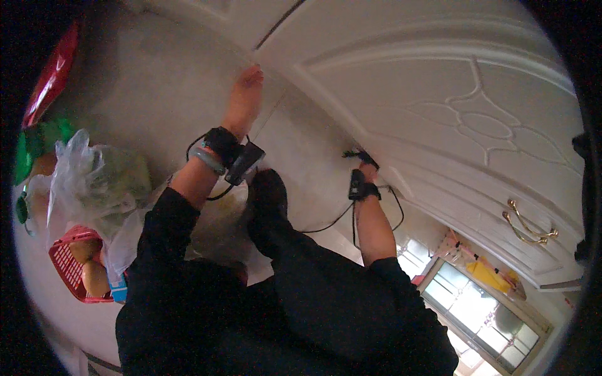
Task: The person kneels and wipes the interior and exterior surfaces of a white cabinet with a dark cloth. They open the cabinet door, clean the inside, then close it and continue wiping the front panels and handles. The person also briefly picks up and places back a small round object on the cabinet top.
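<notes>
My left hand (245, 91) reaches over the pale floor (164, 89), close to the base of a white panelled cabinet (376, 108). It is blurred, and its finger shape is hard to make out; I see nothing in it. A black wristband (222, 143) with a cabled device (245, 163) and a grey bangle (209, 160) circle that wrist. Farther right, my right hand (369, 171) grips a small dark object (366, 157) beside the cabinet's lower edge. What this object is cannot be told. Another black band (360, 185) with cables is on the right wrist.
At left, a clear plastic bag (103, 183) with greenish contents sits by a red plastic basket (70, 261) holding tan produce (95, 278). A black shoe (270, 192) stands between my arms. Brass handles (529, 228) protrude from the cabinet. A window (479, 310) is at lower right.
</notes>
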The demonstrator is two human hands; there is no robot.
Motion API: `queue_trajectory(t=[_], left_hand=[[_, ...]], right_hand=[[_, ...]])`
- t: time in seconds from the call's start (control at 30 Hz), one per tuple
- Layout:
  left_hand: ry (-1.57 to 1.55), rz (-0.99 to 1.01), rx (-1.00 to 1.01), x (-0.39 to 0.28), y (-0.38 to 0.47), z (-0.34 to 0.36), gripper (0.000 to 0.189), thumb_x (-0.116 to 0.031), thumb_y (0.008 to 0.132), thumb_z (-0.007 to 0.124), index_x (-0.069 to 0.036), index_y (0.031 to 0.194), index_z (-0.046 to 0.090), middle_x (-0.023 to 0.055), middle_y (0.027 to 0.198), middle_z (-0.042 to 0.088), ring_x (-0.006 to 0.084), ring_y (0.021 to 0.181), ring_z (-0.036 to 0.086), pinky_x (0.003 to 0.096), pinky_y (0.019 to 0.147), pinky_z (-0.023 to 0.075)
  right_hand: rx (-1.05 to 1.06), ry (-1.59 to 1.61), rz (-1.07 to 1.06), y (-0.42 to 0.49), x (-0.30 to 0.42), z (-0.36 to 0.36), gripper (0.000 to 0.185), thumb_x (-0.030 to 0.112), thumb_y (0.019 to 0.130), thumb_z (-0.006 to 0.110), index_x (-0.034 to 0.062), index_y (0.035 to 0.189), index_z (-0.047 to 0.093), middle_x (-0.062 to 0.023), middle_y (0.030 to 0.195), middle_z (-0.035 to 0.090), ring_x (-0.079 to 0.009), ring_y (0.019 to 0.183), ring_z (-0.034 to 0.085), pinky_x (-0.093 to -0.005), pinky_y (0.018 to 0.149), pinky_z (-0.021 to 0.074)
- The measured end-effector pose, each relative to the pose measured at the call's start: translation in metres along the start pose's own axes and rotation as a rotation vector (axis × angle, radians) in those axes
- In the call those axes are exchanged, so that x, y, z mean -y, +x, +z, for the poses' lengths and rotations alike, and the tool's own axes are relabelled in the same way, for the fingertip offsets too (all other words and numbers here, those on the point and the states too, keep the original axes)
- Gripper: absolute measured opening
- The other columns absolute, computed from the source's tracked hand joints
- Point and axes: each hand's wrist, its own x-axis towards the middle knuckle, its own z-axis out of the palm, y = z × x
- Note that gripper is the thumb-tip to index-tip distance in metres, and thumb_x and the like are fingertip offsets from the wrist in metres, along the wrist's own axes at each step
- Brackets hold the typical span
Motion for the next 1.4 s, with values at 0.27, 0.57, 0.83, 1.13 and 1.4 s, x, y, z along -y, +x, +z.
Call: queue_trajectory(t=[0.27,0.57,0.83,1.13,1.4], left_hand=[[0.044,-0.08,0.09,0.019,-0.027,0.033,0.042,-0.006,0.081,0.053,0.001,0.122,0.051,0.0241,0.122,0.053,0.0395,0.11,0.051,0.0454,0.097,0.0413],[0.122,-0.007,0.029,-0.048,-0.044,-0.018,0.05,-0.012,0.088,0.06,-0.006,0.135,0.046,0.0199,0.131,0.046,0.0324,0.108,0.056,0.0395,0.084,0.0511],[0.097,0.042,-0.093,-0.084,-0.027,-0.089,0.063,-0.022,0.09,0.065,-0.006,0.144,0.035,0.0196,0.134,0.049,0.0294,0.12,0.051,0.0386,0.099,0.0441],[0.145,0.434,-0.341,-0.272,-0.015,-0.187,0.045,-0.015,0.09,0.065,-0.002,0.129,0.046,0.0139,0.111,0.061,0.0197,0.102,0.059,0.0329,0.088,0.0481],[0.375,0.747,-0.773,-0.382,-0.017,-0.188,0.036,-0.008,0.082,0.067,-0.002,0.114,0.052,0.0194,0.117,0.05,0.0326,0.106,0.052,0.0374,0.093,0.0436]], right_hand=[[0.098,0.29,-0.199,-0.044,0.09,-0.019,0.045,0.034,0.095,0.049,-0.0033,0.119,0.059,-0.0262,0.115,0.062,-0.04,0.108,0.059,-0.0442,0.094,0.0467],[-0.075,0.501,-0.994,-0.063,0.267,-0.094,0.037,0.018,0.101,0.042,-0.0009,0.131,0.051,-0.023,0.131,0.054,-0.0359,0.119,0.053,-0.0403,0.099,0.042],[0.707,1.396,-0.431,-0.093,0.388,-0.153,0.03,0.021,0.099,0.054,0.0002,0.119,0.058,-0.0047,0.103,0.063,-0.0174,0.088,0.058,-0.0276,0.079,0.0464],[0.404,1.544,-1.083,-0.168,0.497,-0.339,0.029,0.013,0.094,0.062,-0.0033,0.118,0.062,-0.0032,0.105,0.065,-0.0105,0.093,0.056,-0.025,0.083,0.0449],[0.124,1.498,-1.229,-0.17,0.496,-0.453,0.035,0.012,0.092,0.063,-0.0037,0.123,0.059,-0.0107,0.115,0.063,-0.0162,0.1,0.06,-0.0288,0.087,0.0481]])
